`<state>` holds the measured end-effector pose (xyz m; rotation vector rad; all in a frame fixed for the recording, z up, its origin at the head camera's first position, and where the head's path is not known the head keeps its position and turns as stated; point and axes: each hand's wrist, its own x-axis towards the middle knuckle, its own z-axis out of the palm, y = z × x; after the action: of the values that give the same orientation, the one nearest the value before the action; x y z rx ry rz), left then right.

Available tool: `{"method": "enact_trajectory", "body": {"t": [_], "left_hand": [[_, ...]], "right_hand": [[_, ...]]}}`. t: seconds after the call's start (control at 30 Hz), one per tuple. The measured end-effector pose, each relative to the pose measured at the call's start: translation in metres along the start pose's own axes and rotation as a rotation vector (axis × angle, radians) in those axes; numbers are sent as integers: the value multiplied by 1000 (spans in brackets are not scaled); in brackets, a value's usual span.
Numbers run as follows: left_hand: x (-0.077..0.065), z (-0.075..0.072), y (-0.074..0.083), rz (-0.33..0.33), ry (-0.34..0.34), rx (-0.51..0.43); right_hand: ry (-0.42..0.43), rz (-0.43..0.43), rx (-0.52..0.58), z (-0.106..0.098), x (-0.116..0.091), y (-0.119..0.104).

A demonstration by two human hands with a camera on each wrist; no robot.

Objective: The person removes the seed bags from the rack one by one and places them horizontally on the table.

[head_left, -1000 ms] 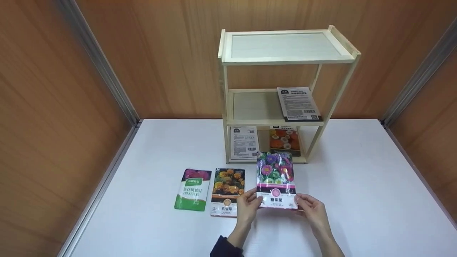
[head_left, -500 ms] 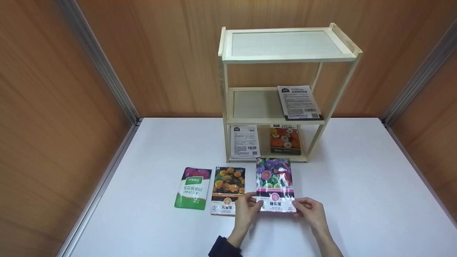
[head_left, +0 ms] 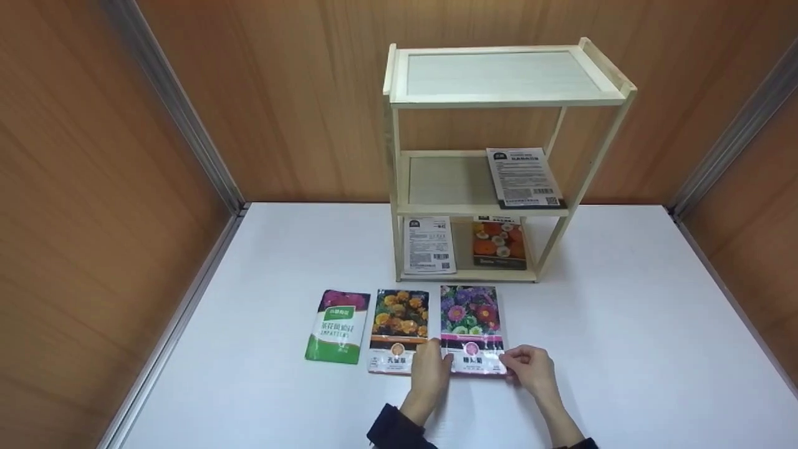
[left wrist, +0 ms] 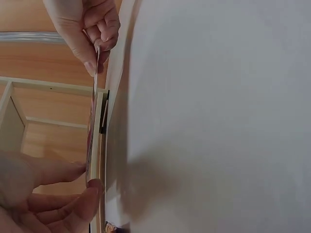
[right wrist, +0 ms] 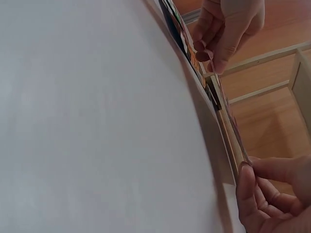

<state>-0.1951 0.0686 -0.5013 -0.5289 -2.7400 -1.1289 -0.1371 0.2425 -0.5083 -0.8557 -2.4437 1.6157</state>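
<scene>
A seed packet (head_left: pixel 471 315) with pink, purple and white flowers faces up, just in front of the shelf rack. My left hand (head_left: pixel 430 373) pinches its lower left edge, overlapping the neighbouring packet in the head view. At the lower right corner, my right hand (head_left: pixel 533 372) pinches it between thumb and fingers. Both wrist views show the packet edge-on, a thin strip (left wrist: pixel 92 116) stretched between the two hands. To its left lie a seed packet with orange flowers (head_left: pixel 399 318) and a green-and-white impatiens packet (head_left: pixel 338 327).
A pale wooden shelf rack (head_left: pixel 511 103) stands at the back of the white table (head_left: pixel 280 249). Its middle shelf carries a packet with printed text (head_left: pixel 525 179). On the bottom shelf are another text-side packet (head_left: pixel 429 245) and one with orange and white flowers (head_left: pixel 499 243). Wooden panels surround the table.
Both hands have brought the pink-flowered packet down and slightly left, away from the rack, into line beside the orange-flowered one. The other packets have stayed put.
</scene>
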Motion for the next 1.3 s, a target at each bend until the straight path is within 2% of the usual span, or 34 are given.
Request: {"method": "enact_trajectory", "body": {"t": [0.17,0.3,0.8,0.97,1.17,1.27,1.3], "left_hand": [[4,1,1,-20,-76,89],[7,2,2,-49,-110,162],[7,5,6,-101,-85,278],[6,4,7,-58,-75,290],[7,-7,14,-10,-51,347],[11,-18,21,17,-75,345],[13,-21,22,33,-88,336]], "right_hand": [[-13,36,-18,4,3,2],[-31,56,-31,6,5,2],[-80,35,-76,6,5,-1],[-95,43,-108,3,3,-4],[-94,-22,-200,-6,-5,-14],[-88,-104,-224,-14,-6,-20],[-80,-161,-234,-17,-7,-23]]}}
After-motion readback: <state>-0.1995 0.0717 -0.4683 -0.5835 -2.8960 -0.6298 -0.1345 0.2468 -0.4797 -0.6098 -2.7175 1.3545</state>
